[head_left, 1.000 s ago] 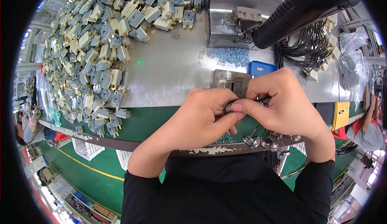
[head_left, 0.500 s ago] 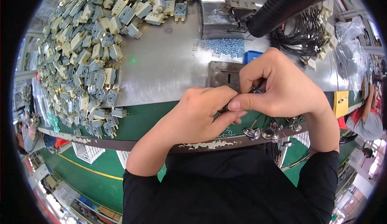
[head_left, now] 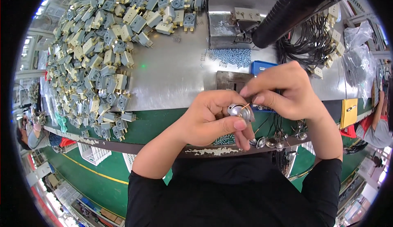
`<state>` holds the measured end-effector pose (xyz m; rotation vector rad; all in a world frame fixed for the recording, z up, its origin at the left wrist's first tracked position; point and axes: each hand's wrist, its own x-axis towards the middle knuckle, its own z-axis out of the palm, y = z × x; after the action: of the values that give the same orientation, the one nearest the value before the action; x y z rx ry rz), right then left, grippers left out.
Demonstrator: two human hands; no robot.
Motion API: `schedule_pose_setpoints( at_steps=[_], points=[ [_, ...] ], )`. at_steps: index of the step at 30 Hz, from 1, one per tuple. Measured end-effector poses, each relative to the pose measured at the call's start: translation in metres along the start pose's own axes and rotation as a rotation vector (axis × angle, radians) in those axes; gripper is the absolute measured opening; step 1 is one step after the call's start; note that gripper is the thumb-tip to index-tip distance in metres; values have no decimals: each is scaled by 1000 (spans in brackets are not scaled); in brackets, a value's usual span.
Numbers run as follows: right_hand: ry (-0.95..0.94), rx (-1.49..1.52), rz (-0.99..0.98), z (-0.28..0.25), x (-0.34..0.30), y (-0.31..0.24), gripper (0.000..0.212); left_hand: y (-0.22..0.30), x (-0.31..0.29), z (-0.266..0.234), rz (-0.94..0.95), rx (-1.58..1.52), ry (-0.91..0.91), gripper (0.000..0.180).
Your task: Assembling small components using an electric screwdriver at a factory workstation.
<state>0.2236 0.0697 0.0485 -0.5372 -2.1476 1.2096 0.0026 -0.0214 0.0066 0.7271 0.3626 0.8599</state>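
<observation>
My left hand [head_left: 208, 118] grips a round, shiny metal part [head_left: 235, 109] between thumb and fingers, its open face turned up. Across this part runs a short orange wire [head_left: 245, 107]. Just to the right, the thumb and forefinger of my right hand [head_left: 288, 92] are drawn together close to the wire's upper end. Whether they pinch the wire cannot be made out. Below the hands, several similar round metal parts [head_left: 271, 142] on dark wires lie along the table's front edge. A metal block with a slot [head_left: 225, 79] sits just beyond my fingers.
Grey-and-cream plug-like housings [head_left: 96, 59] are heaped at the left. Small bluish screws [head_left: 233, 57] lie behind the block, near a blue box [head_left: 262, 66]. A black tube [head_left: 286, 16] slants overhead, beside bundled black cables [head_left: 303, 39]. Another person [head_left: 372, 126] is at far right.
My hands have drawn slightly apart. The left hand has turned, bringing the round metal part and orange wire into sight. My right fingertips have moved up from the left thumb.
</observation>
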Motion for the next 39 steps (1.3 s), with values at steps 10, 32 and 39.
schedule_pose_setpoints(
  at_steps=[10, 32, 39],
  points=[
    [-137, -135, 17, 0, -8, -12, 43, -7, 6, -1, 68, -60, 202, 28],
    [-154, -50, -7, -1, -1, -11, 39, 20, 3, -2, -112, 324, 109, 22],
    [-44, -72, 35, 13, -10, -3, 46, 4, 11, 11, 59, 721, 414, 19]
  ],
)
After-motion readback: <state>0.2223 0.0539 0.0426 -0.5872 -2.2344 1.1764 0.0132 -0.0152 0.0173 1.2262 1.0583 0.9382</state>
